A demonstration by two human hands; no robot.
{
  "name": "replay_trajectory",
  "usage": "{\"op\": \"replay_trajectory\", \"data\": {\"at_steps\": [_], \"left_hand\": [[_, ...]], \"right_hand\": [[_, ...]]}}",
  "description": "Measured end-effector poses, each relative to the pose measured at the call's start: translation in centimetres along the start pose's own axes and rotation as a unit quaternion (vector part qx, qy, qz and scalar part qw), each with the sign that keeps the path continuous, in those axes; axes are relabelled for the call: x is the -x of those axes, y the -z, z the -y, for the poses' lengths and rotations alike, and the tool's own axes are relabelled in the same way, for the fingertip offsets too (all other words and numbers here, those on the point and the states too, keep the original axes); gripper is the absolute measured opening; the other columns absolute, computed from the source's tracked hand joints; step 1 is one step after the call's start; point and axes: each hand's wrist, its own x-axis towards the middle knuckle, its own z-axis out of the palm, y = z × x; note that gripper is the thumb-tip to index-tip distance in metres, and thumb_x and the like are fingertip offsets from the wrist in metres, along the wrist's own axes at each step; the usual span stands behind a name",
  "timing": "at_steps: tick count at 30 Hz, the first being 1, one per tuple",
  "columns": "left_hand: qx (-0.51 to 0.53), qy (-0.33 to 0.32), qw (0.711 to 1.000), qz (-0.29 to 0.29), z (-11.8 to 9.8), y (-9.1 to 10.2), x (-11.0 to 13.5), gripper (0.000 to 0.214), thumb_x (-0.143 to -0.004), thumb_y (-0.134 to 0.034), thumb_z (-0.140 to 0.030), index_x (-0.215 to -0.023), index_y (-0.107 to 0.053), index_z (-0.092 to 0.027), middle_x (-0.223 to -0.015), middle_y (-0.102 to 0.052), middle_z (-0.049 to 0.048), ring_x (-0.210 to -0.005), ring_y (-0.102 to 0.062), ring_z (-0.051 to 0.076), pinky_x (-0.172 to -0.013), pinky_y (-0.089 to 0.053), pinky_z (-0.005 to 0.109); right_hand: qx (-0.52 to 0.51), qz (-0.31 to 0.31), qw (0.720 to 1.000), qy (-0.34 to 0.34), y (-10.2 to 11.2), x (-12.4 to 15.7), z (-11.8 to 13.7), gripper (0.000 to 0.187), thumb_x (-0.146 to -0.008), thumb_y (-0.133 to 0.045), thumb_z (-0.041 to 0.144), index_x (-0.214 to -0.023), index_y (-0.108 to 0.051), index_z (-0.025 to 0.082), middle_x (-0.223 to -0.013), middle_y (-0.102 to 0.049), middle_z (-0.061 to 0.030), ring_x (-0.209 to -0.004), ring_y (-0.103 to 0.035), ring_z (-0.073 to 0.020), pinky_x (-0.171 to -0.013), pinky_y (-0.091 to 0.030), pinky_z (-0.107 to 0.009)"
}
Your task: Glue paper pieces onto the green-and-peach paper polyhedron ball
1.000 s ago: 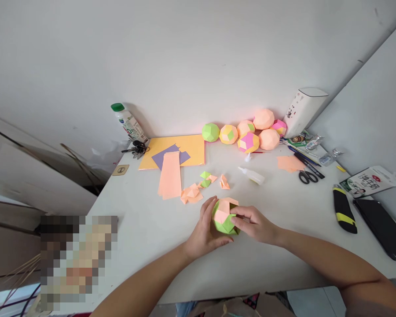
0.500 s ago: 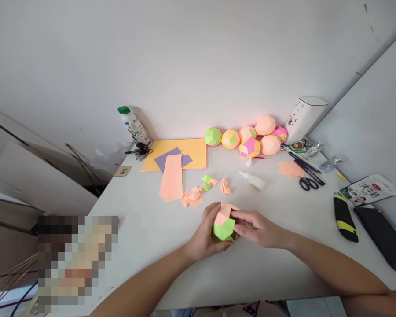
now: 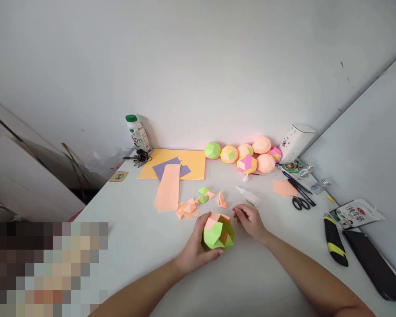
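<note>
My left hand (image 3: 191, 248) is wrapped around the left side and underside of a faceted paper ball (image 3: 214, 233), green with a peach top. An opening in the ball faces right, showing peach folds inside. My right hand (image 3: 251, 221) is just right of the ball, apart from it, with its fingers curled together. Whether anything is between those fingertips is hidden. Beyond that hand lies a small white glue bottle (image 3: 249, 196) on its side. Folded paper pieces, one peach piece (image 3: 221, 200) and some green ones (image 3: 203, 199), lie beyond the ball.
Peach paper strips (image 3: 169, 189) overlap purple paper (image 3: 157, 170) on a yellow sheet (image 3: 193, 160). Several finished paper balls (image 3: 212, 150) line the wall. Scissors (image 3: 301, 203), a black-and-yellow tool (image 3: 335, 241) and a black case (image 3: 371, 264) are at right. A bottle (image 3: 138, 135) stands at back left.
My right hand has let go of the paper ball and drawn away from it, its fingers now curled. The ball is turned so its opening shows, still in my left hand. The view has shifted.
</note>
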Motion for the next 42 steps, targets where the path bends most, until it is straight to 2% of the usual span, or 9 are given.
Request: {"op": "replay_trajectory", "data": {"at_steps": [4, 8, 15, 19, 22, 25, 29, 34, 42], "left_hand": [[0.014, -0.002, 1.0, -0.001, -0.3, 0.0, -0.1, 0.092, -0.072, -0.074, -0.044, -0.142, -0.018, -0.027, -0.141, -0.027, 0.0155, -0.131, -0.036, 0.035, -0.104, -0.038, 0.052], [0.016, -0.001, 1.0, 0.008, -0.4, 0.1, -0.2, 0.09, -0.073, -0.074, -0.041, -0.142, -0.018, -0.027, -0.139, -0.03, 0.0154, -0.129, -0.038, 0.035, -0.104, -0.038, 0.052], [-0.001, -0.012, 1.0, 0.012, -0.1, 0.2, -0.1, 0.092, -0.072, -0.074, -0.044, -0.143, -0.02, -0.026, -0.138, -0.032, 0.0152, -0.128, -0.039, 0.035, -0.103, -0.039, 0.052], [-0.025, -0.038, 0.999, 0.017, -0.1, 0.3, -0.2, 0.091, -0.072, -0.074, -0.04, -0.143, -0.019, -0.027, -0.137, -0.032, 0.0147, -0.129, -0.037, 0.036, -0.105, -0.036, 0.053], [-0.048, -0.061, 0.997, 0.024, -0.2, 0.4, -0.3, 0.091, -0.071, -0.075, -0.037, -0.142, -0.02, -0.027, -0.136, -0.032, 0.0147, -0.129, -0.035, 0.037, -0.105, -0.035, 0.054], [-0.057, -0.078, 0.995, 0.028, -0.3, 0.5, -0.4, 0.089, -0.072, -0.075, -0.035, -0.142, -0.019, -0.029, -0.136, -0.032, 0.0145, -0.129, -0.035, 0.036, -0.105, -0.035, 0.056], [-0.081, -0.105, 0.991, 0.024, -0.3, 0.5, -0.5, 0.089, -0.073, -0.074, -0.038, -0.143, -0.019, -0.031, -0.138, -0.032, 0.014, -0.13, -0.033, 0.036, -0.105, -0.033, 0.058], [-0.099, -0.112, 0.988, 0.038, -0.3, 0.5, -0.4, 0.09, -0.075, -0.071, -0.043, -0.144, -0.015, -0.032, -0.139, -0.03, 0.0143, -0.13, -0.032, 0.036, -0.104, -0.035, 0.057], [-0.106, -0.116, 0.986, 0.047, -0.8, 0.6, -0.4, 0.09, -0.076, -0.071, -0.042, -0.145, -0.014, -0.034, -0.138, -0.028, 0.0145, -0.129, -0.033, 0.037, -0.103, -0.036, 0.057]], "right_hand": [[0.068, -0.057, 0.996, 0.033, 1.1, -0.4, -0.9, 0.019, -0.09, -0.051, 0.031, -0.086, -0.066, 0.02, -0.081, -0.068, -0.0094, -0.08, -0.062, -0.0243, -0.076, -0.053, -0.043], [0.125, -0.131, 0.983, -0.003, 2.6, -1.7, -2.7, 0.025, -0.08, -0.06, 0.03, -0.101, -0.064, 0.017, -0.119, -0.057, -0.019, -0.123, -0.041, -0.038, -0.102, -0.031, -0.062], [0.066, -0.144, 0.983, -0.091, 2.9, -2.7, -4.6, 0.036, -0.074, -0.062, 0.04, -0.102, -0.059, 0.017, -0.103, -0.064, -0.0153, -0.098, -0.059, -0.0322, -0.088, -0.047, -0.054], [-0.022, -0.127, 0.988, -0.087, 4.1, -2.9, -1.7, 0.041, -0.076, -0.064, 0.045, -0.106, -0.053, 0.019, -0.093, -0.065, -0.0079, -0.077, -0.064, -0.0213, -0.068, -0.055, -0.037], [-0.091, -0.098, 0.989, -0.062, 5.8, -3.1, 2.4, 0.035, -0.081, -0.061, 0.046, -0.106, -0.051, 0.022, -0.078, -0.062, -0.0004, -0.062, -0.061, -0.0155, -0.061, -0.055, -0.033], [-0.256, -0.014, 0.966, 0.015, 7.1, -3.1, 7.0, 0.028, -0.079, -0.069, 0.037, -0.099, -0.056, 0.023, -0.106, -0.059, -0.0059, -0.07, -0.062, -0.0165, -0.054, -0.053, -0.031], [-0.287, 0.068, 0.955, 0.031, 6.9, -2.7, 11.2, 0.021, -0.083, -0.066, 0.032, -0.1, -0.057, 0.023, -0.094, -0.063, -0.006, -0.064, -0.058, -0.0148, -0.047, -0.047, -0.026], [-0.252, 0.063, 0.965, 0.034, 5.6, -2.4, 11.8, 0.019, -0.083, -0.067, 0.032, -0.097, -0.057, 0.022, -0.088, -0.062, -0.0048, -0.08, -0.059, -0.0186, -0.062, -0.048, -0.029], [-0.207, 0.105, 0.972, 0.039, 4.9, -2.2, 11.0, 0.022, -0.081, -0.069, 0.033, -0.095, -0.055, 0.023, -0.082, -0.062, -0.0038, -0.08, -0.06, -0.0206, -0.065, -0.05, -0.032]]}}
